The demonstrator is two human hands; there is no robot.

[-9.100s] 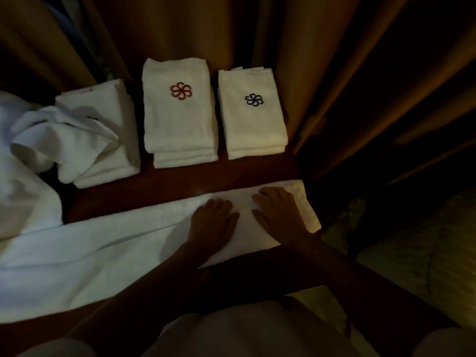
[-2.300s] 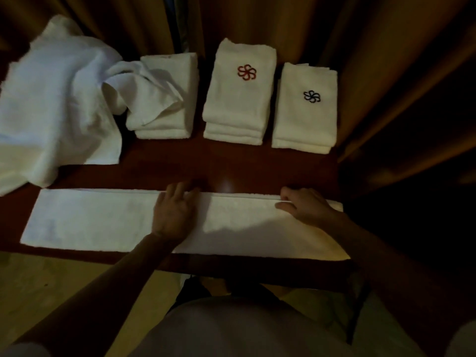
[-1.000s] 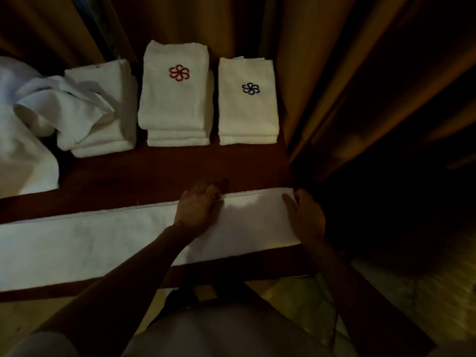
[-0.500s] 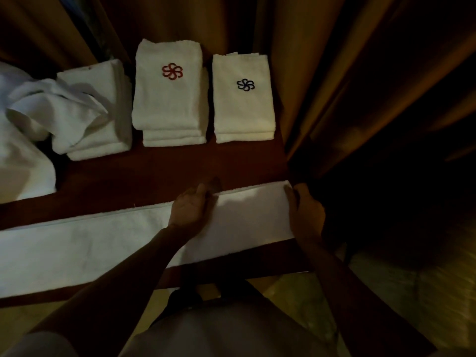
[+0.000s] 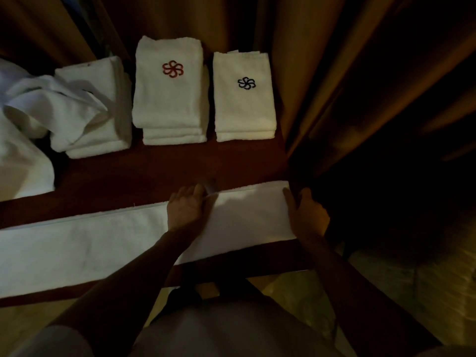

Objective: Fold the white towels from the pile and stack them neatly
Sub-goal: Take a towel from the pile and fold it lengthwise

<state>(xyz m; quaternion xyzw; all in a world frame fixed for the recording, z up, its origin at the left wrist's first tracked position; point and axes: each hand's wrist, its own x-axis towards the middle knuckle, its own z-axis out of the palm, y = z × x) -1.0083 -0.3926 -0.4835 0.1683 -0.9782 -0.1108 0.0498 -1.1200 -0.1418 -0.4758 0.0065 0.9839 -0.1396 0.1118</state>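
A long white towel [image 5: 98, 243], folded into a narrow strip, lies across the dark red table [image 5: 159, 171]. My left hand [image 5: 186, 206] rests flat on the strip near its far edge, fingers straight. At the strip's right end my right hand [image 5: 307, 215] lies along the short edge; whether its fingers curl under the cloth is hard to tell. Behind stand three folded stacks: one with a red flower mark [image 5: 170, 91], one with a dark blue mark [image 5: 244, 99], and a plain one [image 5: 103, 119]. The loose pile [image 5: 20, 140] is at the far left.
Brown curtains [image 5: 334, 73] hang close behind and to the right of the table. The table's right edge ends just past my right hand. A loose towel end drapes over the plain stack. Pale floor shows below the table's front edge.
Over the earlier frames the towel became a narrow strip. In the last second my right hand shifted from on top of the strip to its right end edge; my left hand stayed put.
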